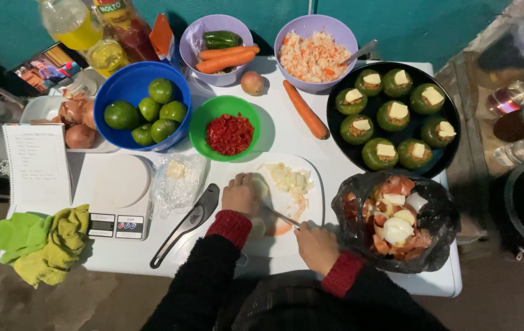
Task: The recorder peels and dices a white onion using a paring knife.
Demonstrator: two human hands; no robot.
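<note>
My left hand point(240, 195) presses down on a pale onion piece point(262, 187) on a white cutting board point(311, 211). My right hand point(316, 246) grips a knife point(281, 216) whose blade points toward the left hand. A pile of chopped white onion point(289, 179) lies on the far side of the board. Both sleeves are black with red cuffs.
A black bag of peelings point(397, 220) sits right of the board, a black pan of stuffed green peppers point(397, 116) behind it. Green bowl of chopped red pepper point(225, 127), blue bowl of limes point(142, 107), loose carrot point(305, 110), kitchen scale point(118, 196), black peeler point(185, 225), notebook point(36, 165).
</note>
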